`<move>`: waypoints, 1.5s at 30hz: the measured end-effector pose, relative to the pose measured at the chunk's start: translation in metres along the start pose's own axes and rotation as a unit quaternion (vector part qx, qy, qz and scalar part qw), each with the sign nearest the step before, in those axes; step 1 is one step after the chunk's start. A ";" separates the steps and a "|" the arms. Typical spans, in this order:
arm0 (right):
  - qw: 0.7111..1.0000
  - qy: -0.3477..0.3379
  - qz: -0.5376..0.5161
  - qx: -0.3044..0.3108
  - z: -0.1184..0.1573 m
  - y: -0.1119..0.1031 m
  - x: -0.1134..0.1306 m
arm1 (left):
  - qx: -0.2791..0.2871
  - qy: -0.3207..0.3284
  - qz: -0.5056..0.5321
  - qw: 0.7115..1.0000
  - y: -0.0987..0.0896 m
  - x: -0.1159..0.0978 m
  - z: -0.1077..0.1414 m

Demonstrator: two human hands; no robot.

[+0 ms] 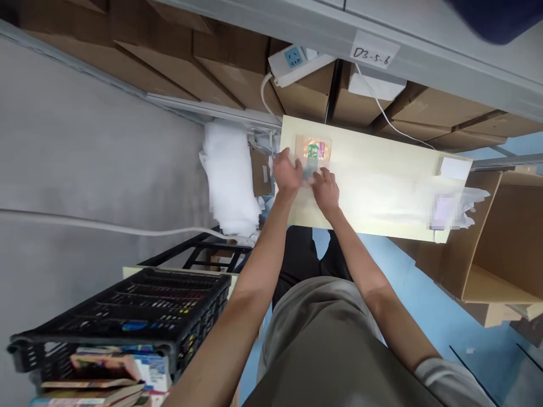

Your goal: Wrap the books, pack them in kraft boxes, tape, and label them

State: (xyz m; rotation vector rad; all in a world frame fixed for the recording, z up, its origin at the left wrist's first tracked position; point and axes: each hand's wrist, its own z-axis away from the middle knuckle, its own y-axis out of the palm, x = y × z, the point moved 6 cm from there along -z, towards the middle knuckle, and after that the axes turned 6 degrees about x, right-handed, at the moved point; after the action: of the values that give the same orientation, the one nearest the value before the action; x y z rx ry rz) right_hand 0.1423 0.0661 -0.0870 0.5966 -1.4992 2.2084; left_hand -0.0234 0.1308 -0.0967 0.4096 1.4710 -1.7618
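Near the left end of the cream table [382, 169] lies a flat, orange-pink item [314, 148] with green and pink printing, perhaps a book or packet. Something clear or pale seems to cover its lower part, blurred. At its left edge is my left hand [288, 171], fingers apart and bent over the edge. My right hand [326, 189] is at its lower right corner, fingers curled down; what they pinch, if anything, is too blurred to make out.
Black crate with books [182, 333] at lower left; white wrapping roll [231, 178] left of the table. Power strip [297, 63] and cardboard boxes [231, 73] behind. White box [455, 168] and plastic bag [469, 206] at the table's right end; open carton [509, 243] beyond.
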 end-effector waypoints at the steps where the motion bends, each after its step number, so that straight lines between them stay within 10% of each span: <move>1: 1.000 0.013 0.004 -0.001 -0.001 0.002 0.001 | 0.018 -0.016 -0.004 1.000 0.004 -0.002 -0.012; 7: 0.995 0.088 0.031 0.038 0.001 -0.001 0.005 | 0.167 -0.105 -0.024 0.980 0.026 -0.009 -0.074; 11: 0.995 0.099 -0.001 0.025 0.006 -0.006 0.007 | 0.250 -0.020 0.010 0.968 0.026 -0.022 -0.090; 20: 0.959 0.087 -0.182 -0.197 0.007 -0.047 -0.008 | 0.124 0.352 0.142 0.917 -0.079 -0.098 -0.025; 26: 0.950 0.013 -0.234 -0.205 0.011 -0.093 0.028 | 0.111 0.277 0.147 0.943 -0.123 -0.081 0.001; 35: 0.923 0.164 -0.330 -0.115 0.060 -0.010 0.002 | 0.234 -0.006 0.233 0.944 -0.044 0.031 0.030; 45: 0.919 0.221 -0.295 -0.142 0.060 0.018 -0.026 | 0.263 -0.023 0.154 0.952 -0.007 0.041 0.024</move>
State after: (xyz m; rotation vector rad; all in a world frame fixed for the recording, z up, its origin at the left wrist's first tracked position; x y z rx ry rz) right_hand 0.1612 0.0010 -0.0953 0.3555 -1.1691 1.4989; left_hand -0.0496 0.0940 -0.1135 0.8177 0.8290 -1.8682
